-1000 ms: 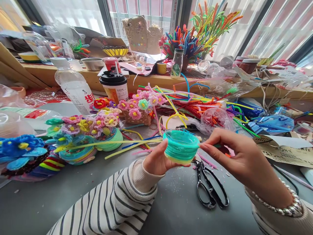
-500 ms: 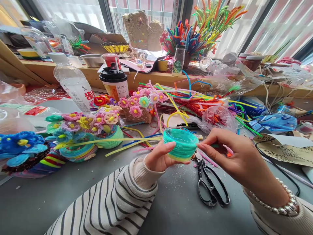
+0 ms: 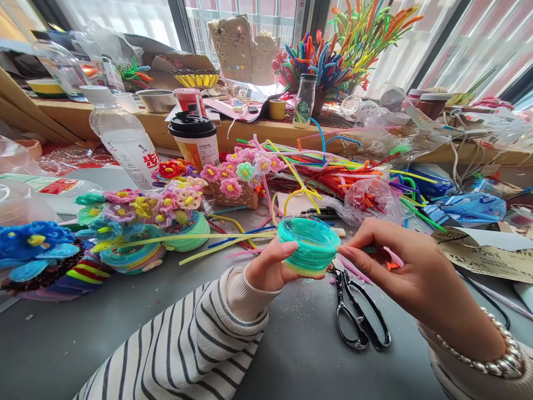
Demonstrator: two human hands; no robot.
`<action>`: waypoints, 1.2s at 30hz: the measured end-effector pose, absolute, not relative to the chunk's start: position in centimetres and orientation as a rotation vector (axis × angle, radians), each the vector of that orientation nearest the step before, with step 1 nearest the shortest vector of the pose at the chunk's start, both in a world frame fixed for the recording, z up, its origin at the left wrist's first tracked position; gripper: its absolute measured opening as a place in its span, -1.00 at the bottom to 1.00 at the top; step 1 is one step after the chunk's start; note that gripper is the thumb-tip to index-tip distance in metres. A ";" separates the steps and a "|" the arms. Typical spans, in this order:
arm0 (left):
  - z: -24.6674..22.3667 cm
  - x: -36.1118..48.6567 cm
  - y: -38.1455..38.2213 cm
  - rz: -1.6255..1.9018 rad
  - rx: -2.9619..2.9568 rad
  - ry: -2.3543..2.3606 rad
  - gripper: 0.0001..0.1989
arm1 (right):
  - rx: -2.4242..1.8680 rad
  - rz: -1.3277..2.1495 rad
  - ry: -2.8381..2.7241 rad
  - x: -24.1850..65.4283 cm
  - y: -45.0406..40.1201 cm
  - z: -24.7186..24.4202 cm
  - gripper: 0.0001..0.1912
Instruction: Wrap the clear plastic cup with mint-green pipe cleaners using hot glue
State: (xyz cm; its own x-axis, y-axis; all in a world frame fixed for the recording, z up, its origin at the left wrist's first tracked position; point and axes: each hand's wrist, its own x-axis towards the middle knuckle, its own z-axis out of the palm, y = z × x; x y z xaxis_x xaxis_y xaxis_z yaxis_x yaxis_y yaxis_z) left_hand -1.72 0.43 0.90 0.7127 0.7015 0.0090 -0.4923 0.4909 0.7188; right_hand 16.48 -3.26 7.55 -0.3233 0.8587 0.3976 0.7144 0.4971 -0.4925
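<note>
My left hand is closed around a small clear cup wrapped in rings of teal pipe cleaner, with a pale yellow band at its base. The thumb presses the near left side, and the open rim faces up. At the cup's right side, my right hand pinches a teal pipe cleaner between thumb and forefinger; most of the strand is hidden by the fingers. Black-handled scissors lie on the table just below and between the hands. A pale yellow pipe cleaner stretches left behind my left hand.
Decorated flower pots stand on the left. Behind the hands are a flower basket, a coffee cup, a water bottle and a heap of pipe cleaners. A paper bag lies at right.
My right hand and wrist have shifted slightly right and down, the fingers still at the cup's side. The cup has barely moved in my left hand.
</note>
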 end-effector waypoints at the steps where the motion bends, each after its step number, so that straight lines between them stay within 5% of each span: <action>1: 0.9 -1.7 0.4 0.741 0.765 0.303 -0.56 | -1.285 0.299 -2.121 16.5 -3.3 7.6 -0.82; 29: 1.4 -1.6 0.1 0.638 0.753 0.224 -0.58 | -1.232 0.702 -2.006 17.0 -2.9 7.5 -0.83; 36: 1.2 -0.8 0.6 0.695 0.771 0.464 -0.37 | -1.248 0.542 -2.065 17.2 -2.3 6.7 -0.86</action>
